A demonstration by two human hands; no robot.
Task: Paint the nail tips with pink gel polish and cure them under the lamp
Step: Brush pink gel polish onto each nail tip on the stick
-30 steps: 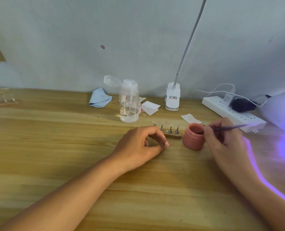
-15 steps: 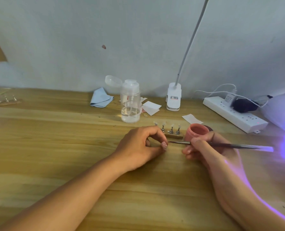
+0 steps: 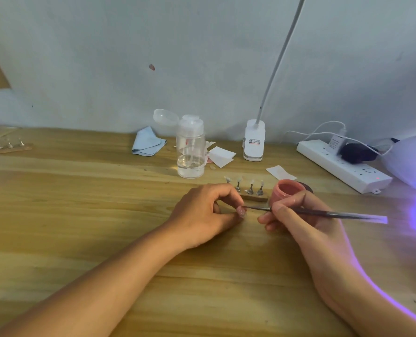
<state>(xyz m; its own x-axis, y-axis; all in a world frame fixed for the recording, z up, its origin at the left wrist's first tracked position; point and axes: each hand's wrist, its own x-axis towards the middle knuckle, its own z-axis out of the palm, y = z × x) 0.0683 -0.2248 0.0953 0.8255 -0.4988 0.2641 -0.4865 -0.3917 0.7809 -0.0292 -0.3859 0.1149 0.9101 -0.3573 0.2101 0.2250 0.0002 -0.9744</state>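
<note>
left hand (image 3: 203, 214) pinches a nail tip (image 3: 241, 212) on the tabletop (image 3: 80, 215); right hand (image 3: 296, 215) grips a brush (image 3: 323, 213) whose tip touches it, near the pink gel pot (image 3: 287, 190).

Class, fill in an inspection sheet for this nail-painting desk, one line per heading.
Surface: wooden table, purple glow at right.
Job's things: open pink polish jar; stand holding four tips; curing lamp lit at right edge.
Clutter: clear bottle, blue cloth, paper scraps.
Hands: left hand pinches a nail tip; right hand holds the brush, bristles at that tip.
Cables: white cable plugged into power strip.
Surroundings: plain wall, clip lamp.
</note>
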